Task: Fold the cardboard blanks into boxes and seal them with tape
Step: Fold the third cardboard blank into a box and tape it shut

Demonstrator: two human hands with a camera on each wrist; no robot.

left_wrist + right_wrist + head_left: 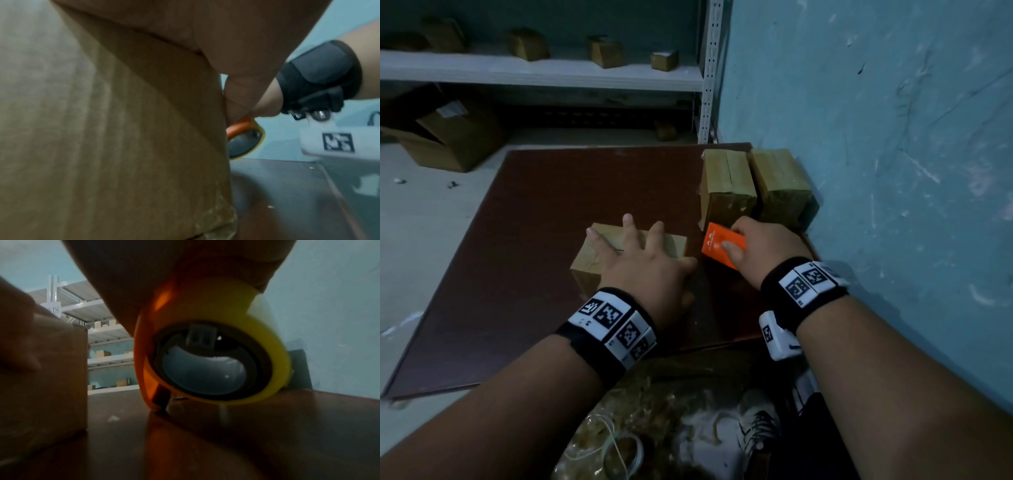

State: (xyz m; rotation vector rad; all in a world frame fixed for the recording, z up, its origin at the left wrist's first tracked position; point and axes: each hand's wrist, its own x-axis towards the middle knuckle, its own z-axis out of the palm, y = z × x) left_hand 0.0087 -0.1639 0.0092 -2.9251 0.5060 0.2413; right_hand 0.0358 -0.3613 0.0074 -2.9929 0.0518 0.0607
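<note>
A: Where is the cardboard box [631,253] at this moment?

B: It stands on the dark brown tabletop [544,212], near the middle. The left hand [645,263] lies flat on its top, with the fingers spread and straight, pressing down. The thumb goes down at the right edge of the box.

A: And the right hand [763,248]?

B: It grips an orange tape dispenser [723,245], just beside the box on the right. The fingers curl over the top and the thumb presses on the orange side. In the right wrist view the dispenser carries a yellow roll of tape [267,353], and its lower orange tip touches the tabletop.

A: Is the box already sealed?

B: In the left wrist view a piece of clear tape [216,220] shows at the lower corner of the box. The top seam is under the hand, so I cannot tell about it.

A: What more is around?

B: Two finished boxes [726,186] [780,185] stand side by side at the far right corner of the tabletop, near the blue wall [876,120]. Behind the tabletop is a white shelf [541,70] with some small boxes on it, perhaps five; the view is dim. A bigger open carton [448,137] lies on the floor at the left.
</note>
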